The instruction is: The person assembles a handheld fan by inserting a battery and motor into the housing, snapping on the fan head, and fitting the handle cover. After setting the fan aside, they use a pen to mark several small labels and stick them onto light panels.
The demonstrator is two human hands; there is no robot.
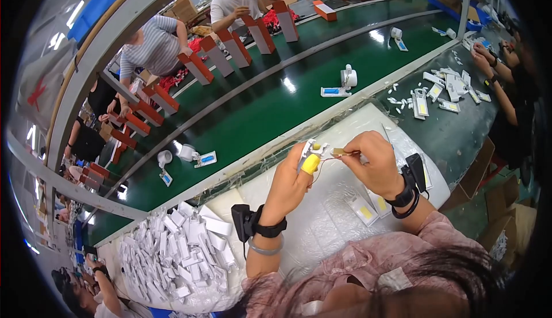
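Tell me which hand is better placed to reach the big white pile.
The left hand, probably: it is nearer the pile, with the right hand farther across. Both are occupied, though: the left holds a white part, the right a small tan piece.

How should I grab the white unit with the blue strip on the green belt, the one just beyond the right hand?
Probably by its round white head, from the near side: the head looks raised above the flat base lying on the green belt, and no other unit crowds it.
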